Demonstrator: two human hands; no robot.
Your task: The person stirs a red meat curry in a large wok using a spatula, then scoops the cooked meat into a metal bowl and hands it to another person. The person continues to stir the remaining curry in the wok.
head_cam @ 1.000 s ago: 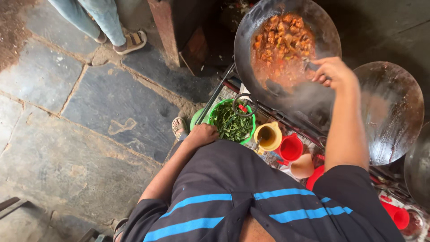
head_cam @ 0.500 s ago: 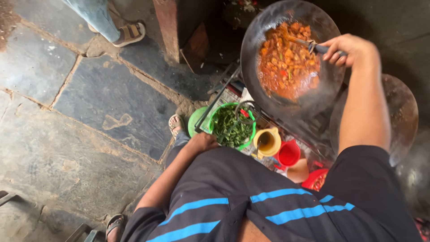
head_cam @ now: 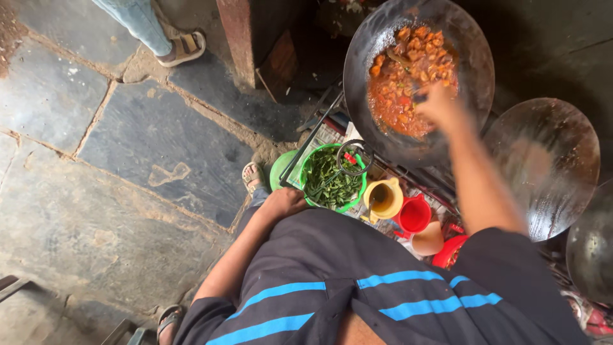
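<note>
Wok [head_cam: 383, 137]: large, dark and round, seen in the upper centre-right of the frame; an orange-red chunky curry [head_cam: 408, 80] is held in it.
Right hand [head_cam: 440, 105]: extended over the wok and blurred by motion; it is placed at the lower right edge of the curry. Fingers appear curled, but what is gripped cannot be told from the blur.
Left hand [head_cam: 284, 201]: rested at centre frame, just left of the green bowl; whether the rim is touched cannot be told. Fingers are loosely bent, nothing is seen held.
Green bowl [head_cam: 332, 176]: filled with chopped dark leafy greens; a small wire strainer [head_cam: 354, 156] is laid across its upper right rim.
Yellow jug [head_cam: 383, 198]: set just right of the green bowl.
Red cups [head_cam: 415, 214]: placed right of the jug; a tan cup [head_cam: 428, 239] is seen just below them.
Second pan [head_cam: 543, 166]: dark, shiny, positioned at the right of the frame, beside the wok.
Floor [head_cam: 128, 160]: grey stone slabs, filling the left half of the frame.
Other person: a sandalled foot [head_cam: 182, 48] and a jeans leg are seen at the upper left.
</note>
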